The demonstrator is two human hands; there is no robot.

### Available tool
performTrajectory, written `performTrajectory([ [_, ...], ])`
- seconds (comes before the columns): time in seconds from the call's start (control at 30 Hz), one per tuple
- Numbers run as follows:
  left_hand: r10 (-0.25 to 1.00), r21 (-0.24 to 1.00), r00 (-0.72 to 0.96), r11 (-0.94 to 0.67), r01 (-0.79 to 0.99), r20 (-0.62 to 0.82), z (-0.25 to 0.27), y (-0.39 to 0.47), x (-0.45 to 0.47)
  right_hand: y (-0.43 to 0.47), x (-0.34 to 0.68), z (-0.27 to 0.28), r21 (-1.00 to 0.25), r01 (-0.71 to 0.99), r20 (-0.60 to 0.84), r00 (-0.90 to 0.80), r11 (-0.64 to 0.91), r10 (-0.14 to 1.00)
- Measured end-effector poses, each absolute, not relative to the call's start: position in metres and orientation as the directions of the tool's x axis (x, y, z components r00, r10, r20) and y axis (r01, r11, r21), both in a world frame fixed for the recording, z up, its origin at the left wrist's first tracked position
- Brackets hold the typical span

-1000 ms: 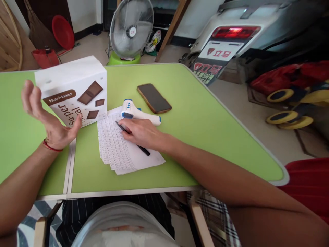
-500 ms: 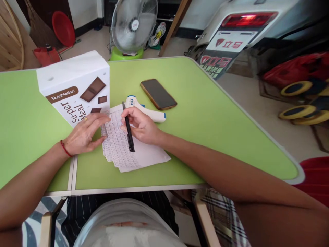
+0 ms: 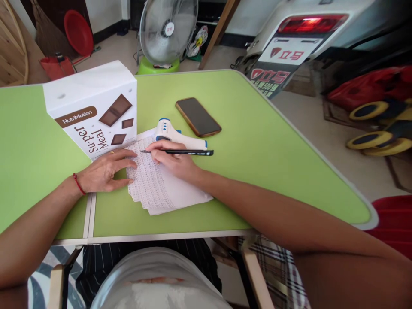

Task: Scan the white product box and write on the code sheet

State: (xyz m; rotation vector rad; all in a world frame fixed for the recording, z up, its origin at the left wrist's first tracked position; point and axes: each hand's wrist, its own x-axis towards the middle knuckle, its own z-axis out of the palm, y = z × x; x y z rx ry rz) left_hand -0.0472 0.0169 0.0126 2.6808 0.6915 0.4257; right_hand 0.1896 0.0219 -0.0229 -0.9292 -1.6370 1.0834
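Note:
Several sheets of paper [image 3: 154, 184], covered in rows of small handwriting on their left part, lie on the green table. My right hand [image 3: 175, 163] is closed around a black pen [image 3: 193, 152], its tip pointing left, close to the upper writing. I cannot tell whether the tip touches the page. At the sheets' left edge my left hand [image 3: 104, 171] rests with its fingers spread, fingertips on the paper. Just behind it stands a white box [image 3: 109, 124] printed "NutriMotion". Beyond my right hand lies a white and blue infrared thermometer [image 3: 177, 136], partly hidden by it.
A phone [image 3: 198, 116] in a brown case lies behind the thermometer. The green table [image 3: 273, 163] has a pale raised rim. On the floor behind stand a fan [image 3: 169, 30] and a white scooter [image 3: 309, 34]; a red stool [image 3: 392, 223] is at the right.
The pen has swung from upright, tip away from me, to nearly level with its tip to the left over the writing. My left hand's fingers have spread and lowered onto the paper.

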Motion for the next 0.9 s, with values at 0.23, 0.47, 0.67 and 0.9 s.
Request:
performTrajectory([
  [0.23,0.507,0.389,0.836,-0.828,0.404,0.212,0.0110,0.0176,-0.0472,0.0229,0.1868,-0.0292,-0.926,0.182,0.279,-0.259,0.330,0.925],
  [0.47,0.511,0.382,0.835,-0.827,0.413,0.203,0.0101,0.0176,-0.0471,0.0239,0.1852,-0.0320,-0.911,0.152,0.326,-0.309,0.384,0.894],
  [0.67,0.502,0.377,0.836,-0.835,0.401,0.221,0.0085,0.0185,-0.0468,0.0224,0.1854,-0.0317,-0.897,0.172,0.336,-0.337,0.408,0.880],
  [0.9,0.505,0.373,0.837,-0.833,0.409,0.212,0.0095,0.0176,-0.0477,0.0213,0.1848,-0.0308,-0.902,0.207,0.302,-0.328,0.379,0.895],
])
